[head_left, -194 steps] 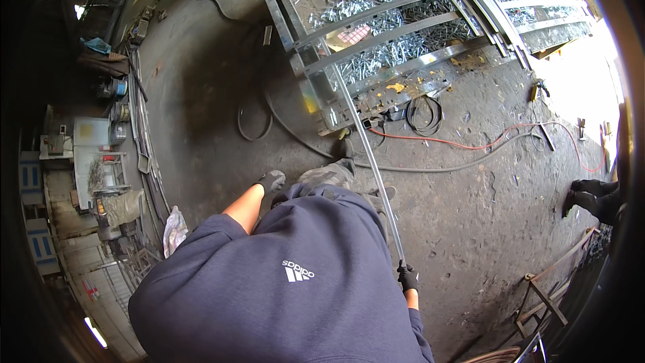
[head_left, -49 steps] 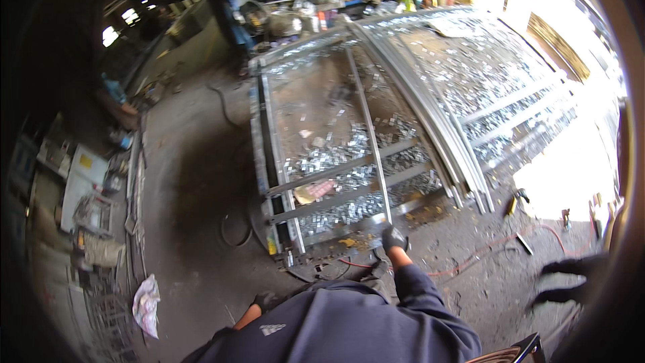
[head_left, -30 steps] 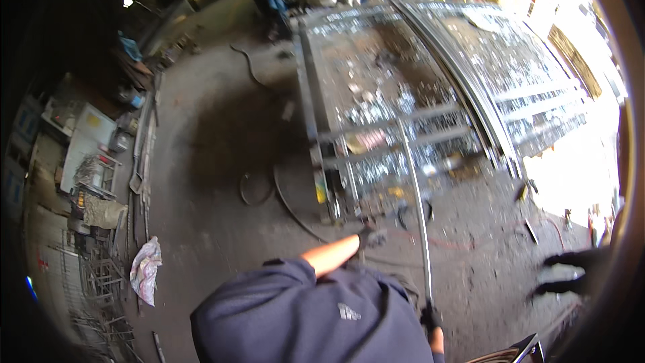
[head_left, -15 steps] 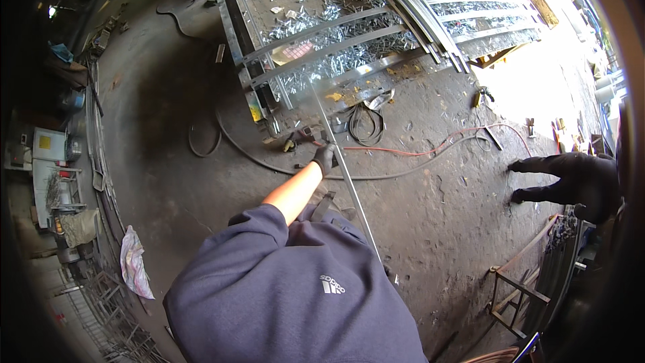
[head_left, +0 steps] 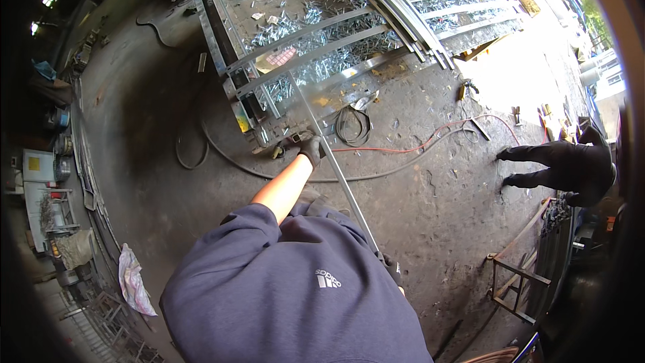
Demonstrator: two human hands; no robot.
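My left hand (head_left: 311,150), in a dark glove, is closed around a long, thin metal bar (head_left: 342,180) at arm's length. The bar slants from beside my right side toward the metal frame table (head_left: 236,72), its far end blurred at the table's near edge. At the bar's near end is my right hand (head_left: 392,269), also gloved, wrapped round it and partly hidden behind my sweatshirt. Two flat metal strips (head_left: 322,33) lie across the table above many small bright metal offcuts.
More long metal profiles (head_left: 396,13) rest across the table. A black cable coil (head_left: 353,126), a red hose (head_left: 403,151) and a dark hose (head_left: 248,167) lie on the floor. A person (head_left: 561,165) in dark clothes stands at right, near a rusty metal stand (head_left: 514,286).
The scene has shifted left in the picture. The bar stays in my hands, and more of my right hand shows. The person at right has changed posture.
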